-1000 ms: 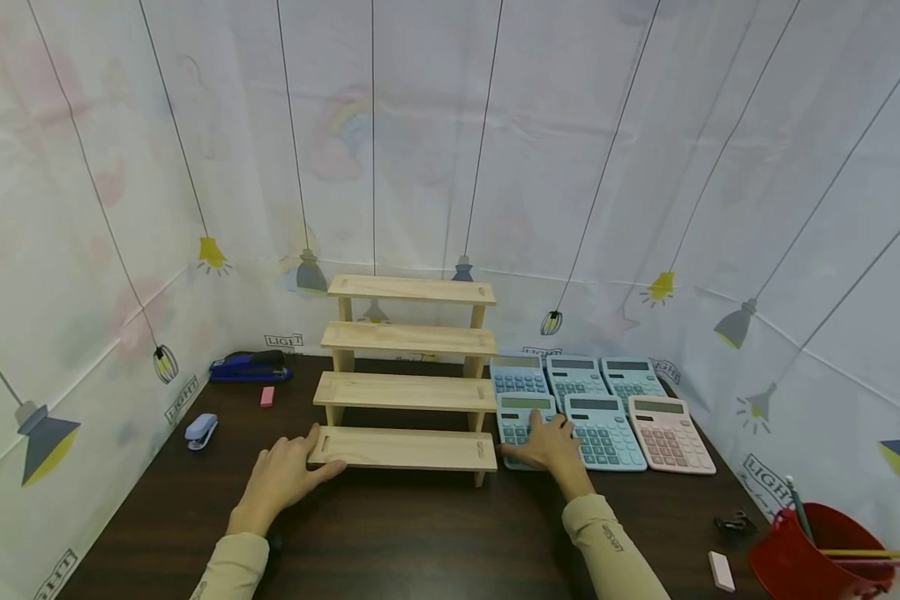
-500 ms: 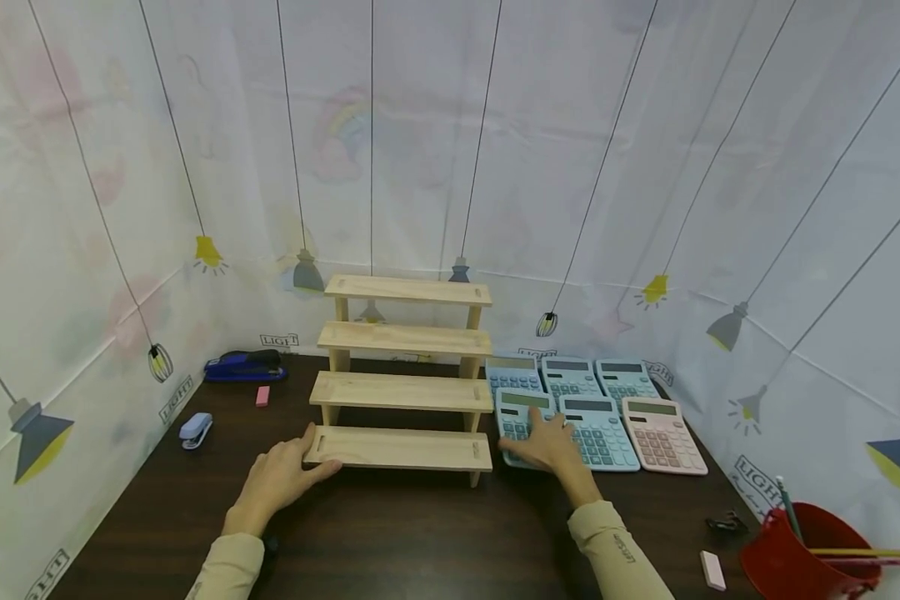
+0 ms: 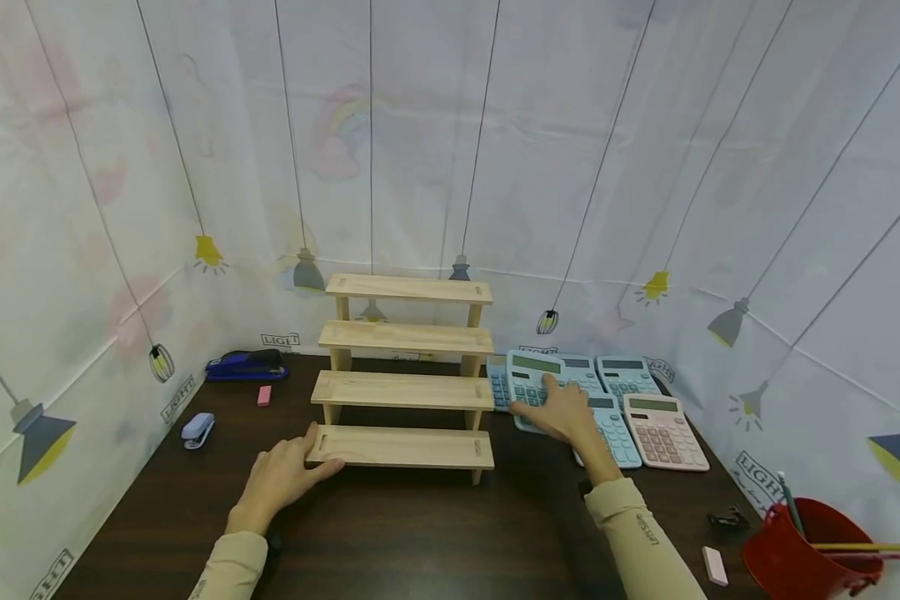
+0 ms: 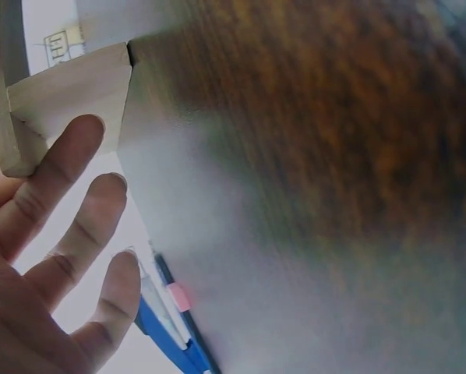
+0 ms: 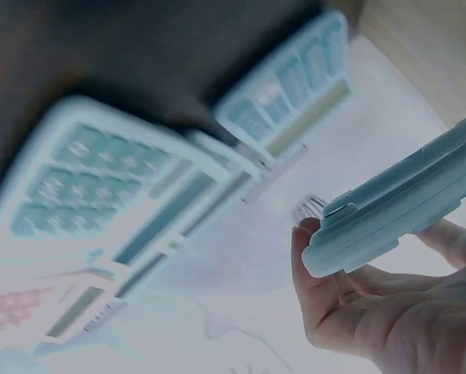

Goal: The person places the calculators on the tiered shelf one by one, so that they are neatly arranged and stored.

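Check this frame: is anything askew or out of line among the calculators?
Yes. One blue calculator is lifted and tilted in the right hand, overlapping the back row instead of lying flat in the grid. The pink calculator and the others lie flat on the table. The left hand rests on the wooden shelf.

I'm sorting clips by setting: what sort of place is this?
Probably a staged desk setup: a dark table walled by printed cloth, holding a stepped wooden rack, calculators and staplers.

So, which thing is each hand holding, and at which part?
Right hand grips a blue calculator by its near edge; left hand only rests against the wooden rack.
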`<control>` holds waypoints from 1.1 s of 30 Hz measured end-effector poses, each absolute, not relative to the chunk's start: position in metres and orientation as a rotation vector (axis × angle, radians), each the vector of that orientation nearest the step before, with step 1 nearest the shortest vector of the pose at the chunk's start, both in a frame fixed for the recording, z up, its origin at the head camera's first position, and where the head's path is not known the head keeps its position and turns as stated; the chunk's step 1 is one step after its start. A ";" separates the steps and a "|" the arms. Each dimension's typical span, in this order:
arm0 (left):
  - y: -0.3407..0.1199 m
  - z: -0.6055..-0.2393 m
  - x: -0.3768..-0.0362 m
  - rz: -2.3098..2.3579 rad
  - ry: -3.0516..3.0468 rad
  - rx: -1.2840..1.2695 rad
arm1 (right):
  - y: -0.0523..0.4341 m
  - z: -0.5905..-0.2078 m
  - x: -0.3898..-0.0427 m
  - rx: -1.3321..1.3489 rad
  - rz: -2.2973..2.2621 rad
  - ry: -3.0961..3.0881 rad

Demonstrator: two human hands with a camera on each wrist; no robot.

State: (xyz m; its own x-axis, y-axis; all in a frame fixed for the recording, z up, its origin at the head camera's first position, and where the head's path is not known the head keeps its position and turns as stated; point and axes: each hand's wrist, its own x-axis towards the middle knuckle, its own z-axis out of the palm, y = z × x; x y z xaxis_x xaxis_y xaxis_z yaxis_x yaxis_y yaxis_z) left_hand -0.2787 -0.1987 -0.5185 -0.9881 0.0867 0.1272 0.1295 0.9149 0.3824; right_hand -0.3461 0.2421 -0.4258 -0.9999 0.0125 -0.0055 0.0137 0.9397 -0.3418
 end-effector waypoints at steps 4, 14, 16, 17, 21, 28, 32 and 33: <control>-0.199 -0.517 -0.278 -0.592 -2.969 -0.172 | 0.240 -0.406 -0.353 -0.038 -0.542 3.125; -0.201 -0.518 -0.279 -0.569 -2.977 -0.169 | 0.222 -0.366 -0.375 -0.149 -0.602 3.188; -0.201 -0.519 -0.280 -0.565 -2.980 -0.168 | 0.217 -0.358 -0.380 -0.164 -0.591 3.207; -0.200 -0.519 -0.280 -0.564 -2.982 -0.165 | 0.215 -0.354 -0.383 -0.171 -0.586 3.215; -0.198 -0.519 -0.280 -0.573 -2.990 -0.160 | 0.203 -0.342 -0.395 -0.181 -0.574 3.244; -0.197 -0.519 -0.280 -0.582 -2.971 -0.150 | 0.180 -0.335 -0.419 -0.204 -0.640 3.276; -0.198 -0.521 -0.280 -0.582 -2.976 -0.137 | 0.169 -0.334 -0.427 -0.221 -0.666 3.282; -0.199 -0.521 -0.279 -0.581 -2.977 -0.134 | 0.167 -0.333 -0.429 -0.225 -0.658 3.284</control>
State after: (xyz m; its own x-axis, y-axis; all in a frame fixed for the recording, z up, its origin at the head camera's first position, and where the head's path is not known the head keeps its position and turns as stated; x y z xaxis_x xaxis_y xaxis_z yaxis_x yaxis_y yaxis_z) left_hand -0.2795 -0.1989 -0.5210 -0.9906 0.0659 0.1197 0.1061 0.9231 0.3697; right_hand -0.4290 0.1669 -0.3334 -0.9681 -0.0880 0.2345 -0.1715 0.9152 -0.3647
